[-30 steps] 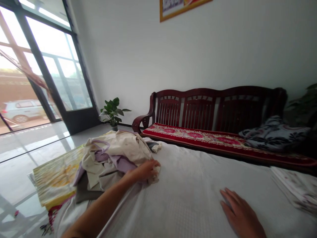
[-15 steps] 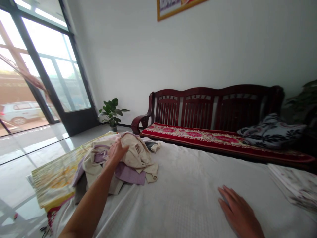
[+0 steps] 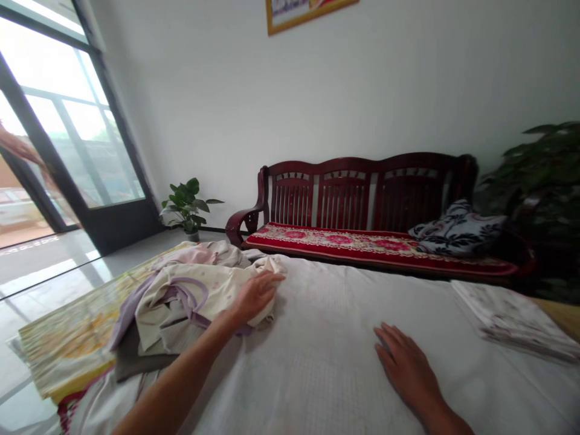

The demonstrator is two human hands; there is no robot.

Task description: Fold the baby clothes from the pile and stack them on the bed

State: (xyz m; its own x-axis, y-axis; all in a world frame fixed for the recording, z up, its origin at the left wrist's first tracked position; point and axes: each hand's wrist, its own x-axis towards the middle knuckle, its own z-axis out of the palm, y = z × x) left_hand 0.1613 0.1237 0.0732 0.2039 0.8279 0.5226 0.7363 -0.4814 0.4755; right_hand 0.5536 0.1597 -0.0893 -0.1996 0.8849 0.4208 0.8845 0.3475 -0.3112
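Note:
A heap of crumpled clothes lies on the left part of a white sheet (image 3: 326,338). On top is a cream garment (image 3: 181,281) with lilac trim, with grey and pink cloth beside and under it. My left hand (image 3: 254,299) rests over the right end of this garment, its fingers stretched out to the right and its palm hidden. To the right, my right hand (image 3: 405,362) is held low over the white sheet, fingers extended and nothing in them. Whether it touches the sheet is hard to tell.
Folded white patterned cloth (image 3: 516,320) lies at the right. A yellow patterned cover (image 3: 67,338) shows at the left edge. Behind stand a dark red wooden bench (image 3: 348,193) with a patterned cushion (image 3: 457,229), a potted plant (image 3: 188,208) and a glass door (image 3: 86,133).
My left hand has moved right across the heap, and the cream garment now lies flatter and more spread. The right hand stays over the sheet. The view has turned slightly right.

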